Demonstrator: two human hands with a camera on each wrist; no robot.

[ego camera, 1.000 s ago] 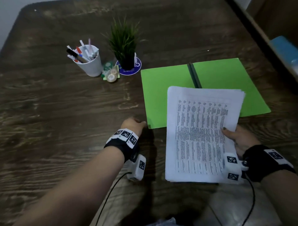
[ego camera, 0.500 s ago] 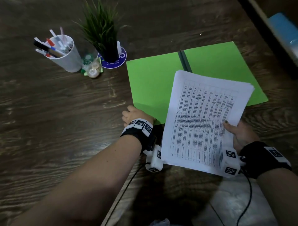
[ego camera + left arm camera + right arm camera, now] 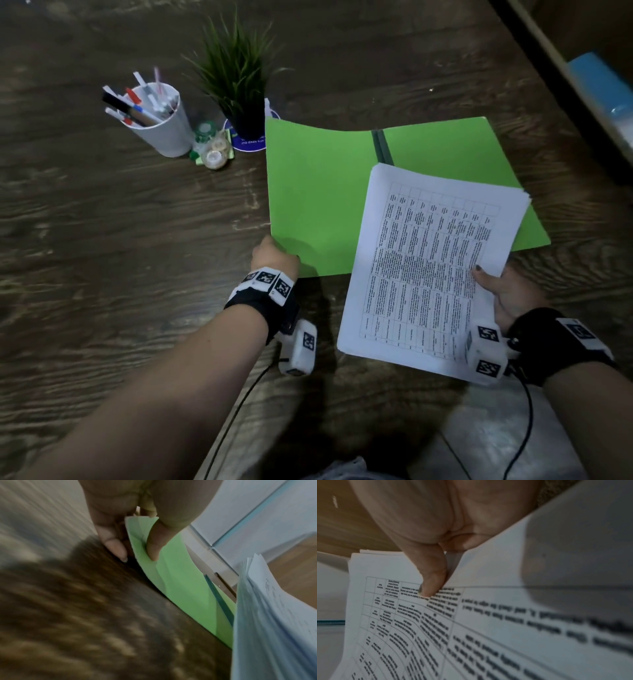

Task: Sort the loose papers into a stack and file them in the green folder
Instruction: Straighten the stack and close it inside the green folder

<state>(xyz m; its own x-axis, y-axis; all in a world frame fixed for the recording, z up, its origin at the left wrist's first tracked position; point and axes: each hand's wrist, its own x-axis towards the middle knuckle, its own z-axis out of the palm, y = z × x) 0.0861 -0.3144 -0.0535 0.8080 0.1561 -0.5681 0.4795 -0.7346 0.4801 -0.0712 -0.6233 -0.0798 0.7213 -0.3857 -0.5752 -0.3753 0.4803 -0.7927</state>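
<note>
The green folder [image 3: 318,192] lies open on the dark wooden table, its darker spine [image 3: 381,146] running down the middle. My left hand [image 3: 274,257] pinches the folder's near left corner [image 3: 145,536] between thumb and fingers, and that flap is lifted and curved. My right hand [image 3: 503,291] holds a stack of printed papers [image 3: 428,267] above the folder's right half, thumb [image 3: 429,580] on the top sheet and fingers hidden beneath. The stack's edge [image 3: 267,615] shows in the left wrist view beside the folder.
A white cup of pens [image 3: 161,120], a small potted plant [image 3: 239,82] on a blue coaster and a tape dispenser [image 3: 214,150] stand left of the folder's far edge. A blue object [image 3: 603,85] lies on a shelf at the far right. The table's near edge runs below my arms.
My left hand has moved forward to the folder's near left corner, taken hold of it and raised that flap. The paper stack has shifted right and tilted over the folder's right half.
</note>
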